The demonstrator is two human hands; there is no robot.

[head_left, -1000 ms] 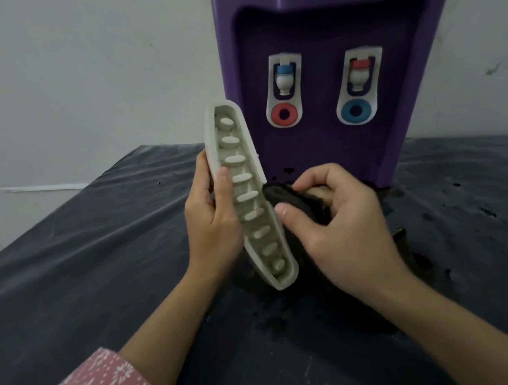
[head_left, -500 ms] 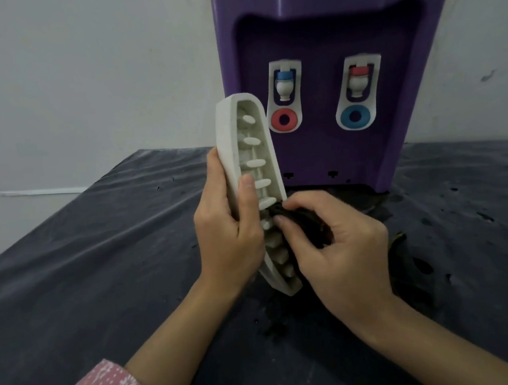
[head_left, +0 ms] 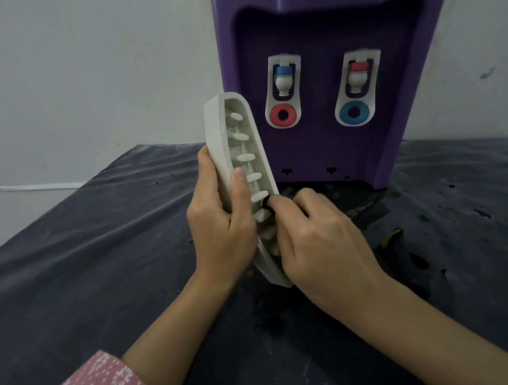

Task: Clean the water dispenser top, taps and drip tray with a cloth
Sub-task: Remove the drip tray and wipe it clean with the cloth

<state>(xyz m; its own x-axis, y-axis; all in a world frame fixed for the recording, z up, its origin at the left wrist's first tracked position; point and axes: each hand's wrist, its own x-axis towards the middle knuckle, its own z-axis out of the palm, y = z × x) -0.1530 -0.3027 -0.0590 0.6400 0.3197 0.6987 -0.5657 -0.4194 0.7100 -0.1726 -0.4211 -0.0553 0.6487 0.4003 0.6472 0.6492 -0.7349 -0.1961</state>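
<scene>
In the head view, the left hand grips the white drip tray, lifted clear of the counter and held nearly upright in front of the purple water dispenser, thumb laid across its slotted face. The right hand curls its fingers round a dark cloth, of which only a scrap shows at the fingertips, pressed into the tray's lower slots. The work looks to be midway through the tray: its upper slots sit untouched by the cloth at this moment. Whether the blue tap, the red tap and the dispenser top, out of view, are already wiped cannot be told.
</scene>
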